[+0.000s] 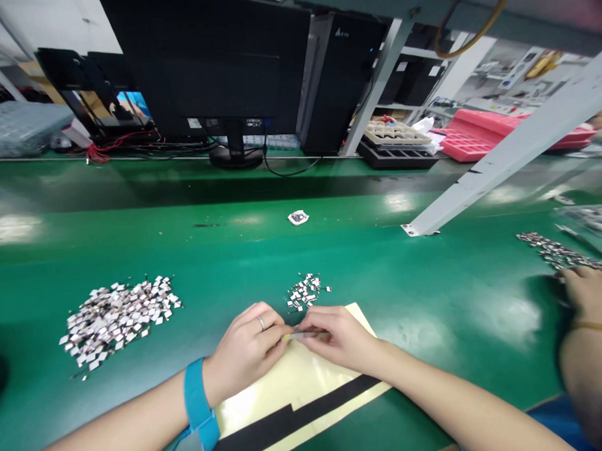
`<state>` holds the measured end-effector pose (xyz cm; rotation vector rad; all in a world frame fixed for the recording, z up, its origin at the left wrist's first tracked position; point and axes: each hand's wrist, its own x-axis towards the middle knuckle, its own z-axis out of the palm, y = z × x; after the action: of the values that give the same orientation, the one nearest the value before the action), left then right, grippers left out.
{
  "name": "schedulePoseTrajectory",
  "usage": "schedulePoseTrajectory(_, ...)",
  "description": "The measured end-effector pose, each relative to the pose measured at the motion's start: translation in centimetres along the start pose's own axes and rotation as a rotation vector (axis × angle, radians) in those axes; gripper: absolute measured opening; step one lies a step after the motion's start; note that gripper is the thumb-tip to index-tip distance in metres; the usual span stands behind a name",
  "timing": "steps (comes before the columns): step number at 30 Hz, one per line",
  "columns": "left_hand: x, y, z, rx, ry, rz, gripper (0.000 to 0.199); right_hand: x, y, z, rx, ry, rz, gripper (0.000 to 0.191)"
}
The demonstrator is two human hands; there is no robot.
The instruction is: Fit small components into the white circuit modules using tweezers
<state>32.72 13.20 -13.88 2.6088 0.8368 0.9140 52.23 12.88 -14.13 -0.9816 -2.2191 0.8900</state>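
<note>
My left hand [256, 344], with a ring and a blue wrist strap [202, 403], is closed in a pinch over a pale yellow sheet [268, 393]. Its fingertips meet those of my right hand [336, 337], and whatever they pinch is too small to name. Between the thumb and fingers of my right hand lies a thin greyish strip [306, 335], its kind unclear. Black strips [333, 400] run along the sheet's near side. Just beyond my fingers is a small pile of white square parts with short dark leads [304, 292].
A larger pile of similar parts [118, 320] lies left. Ahead are a small white piece [298, 217], a monitor [214, 63] and a metal post [507, 143]. Another person's hand [591, 299] is at right by more parts [556, 251]. Red trays [481, 134] stand behind.
</note>
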Motion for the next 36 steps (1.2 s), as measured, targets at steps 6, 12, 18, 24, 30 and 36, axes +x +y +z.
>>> schedulePoseTrajectory(6,-0.07,-0.1,-0.04,-0.015,-0.002,0.01,0.014,-0.03,-0.22,-0.12,0.013,-0.013,0.003,0.01)
schedulePoseTrajectory(12,-0.01,-0.03,-0.05,-0.029,0.01,0.01,0.012,0.11,-0.33,-0.15,0.019,-0.008,-0.006,0.008)
schedulePoseTrajectory(18,-0.03,-0.02,-0.09,-0.043,0.017,0.025,0.01,-0.04,-0.41,-0.13,0.027,-0.008,-0.005,0.011)
schedulePoseTrajectory(24,-0.18,-0.17,0.19,-0.073,0.0,-0.02,0.012,0.18,-0.7,-0.06,0.049,0.016,0.06,0.008)
schedulePoseTrajectory(30,-0.05,-0.15,0.32,-0.123,0.002,-0.092,0.013,0.2,-0.73,-0.18,0.093,0.027,0.102,0.008)
schedulePoseTrajectory(36,-0.13,-0.15,0.39,-0.133,0.017,-0.078,0.013,0.22,-0.8,-0.15,0.09,0.011,0.141,0.009)
